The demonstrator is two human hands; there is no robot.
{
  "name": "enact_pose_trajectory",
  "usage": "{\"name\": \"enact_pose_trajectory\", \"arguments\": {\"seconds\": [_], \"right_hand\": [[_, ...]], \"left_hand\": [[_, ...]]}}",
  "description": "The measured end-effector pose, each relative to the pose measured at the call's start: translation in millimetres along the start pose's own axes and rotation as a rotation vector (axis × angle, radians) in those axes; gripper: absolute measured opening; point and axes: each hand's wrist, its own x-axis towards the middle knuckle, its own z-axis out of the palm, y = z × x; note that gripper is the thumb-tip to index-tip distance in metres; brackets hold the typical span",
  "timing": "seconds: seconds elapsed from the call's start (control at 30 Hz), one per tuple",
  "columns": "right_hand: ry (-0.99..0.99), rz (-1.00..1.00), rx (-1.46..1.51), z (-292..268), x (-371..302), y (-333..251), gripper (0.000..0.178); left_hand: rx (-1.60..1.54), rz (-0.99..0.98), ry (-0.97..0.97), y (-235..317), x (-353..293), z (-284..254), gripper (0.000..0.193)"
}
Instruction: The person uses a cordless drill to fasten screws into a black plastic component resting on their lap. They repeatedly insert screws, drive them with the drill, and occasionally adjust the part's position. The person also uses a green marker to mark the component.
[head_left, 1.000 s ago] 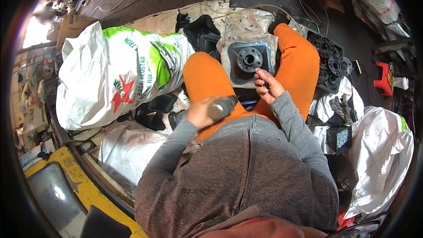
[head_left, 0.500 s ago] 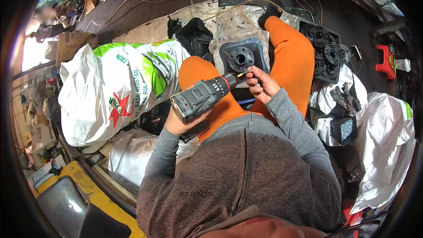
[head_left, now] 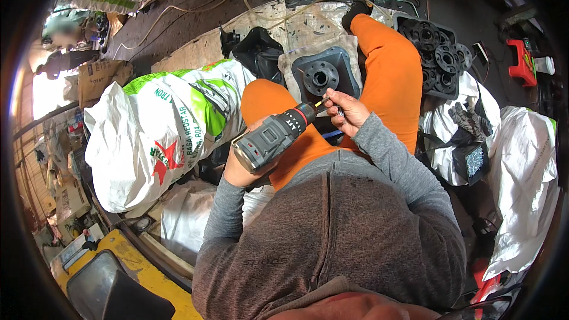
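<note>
My left hand (head_left: 237,170) is wrapped round a grey and black cordless drill (head_left: 268,141), whose chuck points away and to the right. A short yellowish bit sticks out of the chuck. My right hand (head_left: 348,112) is closed in a pinch at the tip of that bit. Small silver pieces that look like screws show between its fingers. Just beyond both hands lies a dark square moulded part (head_left: 335,61) with a flared rim. On it sits a round black flange (head_left: 320,76) with a centre hole and smaller holes around it.
A black crate (head_left: 403,22) at the right holds several black flanges (head_left: 448,59). Large white sacks (head_left: 133,160) stand at the left. Near a box of small metal pieces (head_left: 474,160) lies a dark glove (head_left: 468,120). A red stool (head_left: 521,62) stands far right; hoses cross the floor.
My right fingertips have come left, from beside the bit to its tip. The drill stays in my left hand, turned only slightly. The whole view has shifted a little.
</note>
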Motion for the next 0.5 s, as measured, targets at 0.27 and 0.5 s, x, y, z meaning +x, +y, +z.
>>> {"name": "enact_pose_trajectory", "arguments": {"seconds": [0.27,0.5], "right_hand": [[-0.001,-0.106,-0.123,1,-3,2,0.017],[0.046,-0.197,-0.163,20,-11,9,0.024]], "left_hand": [[-0.068,-0.034,0.018,-13,-6,3,0.051],[-0.41,-0.297,0.06,-39,-38,13,0.029]]}}
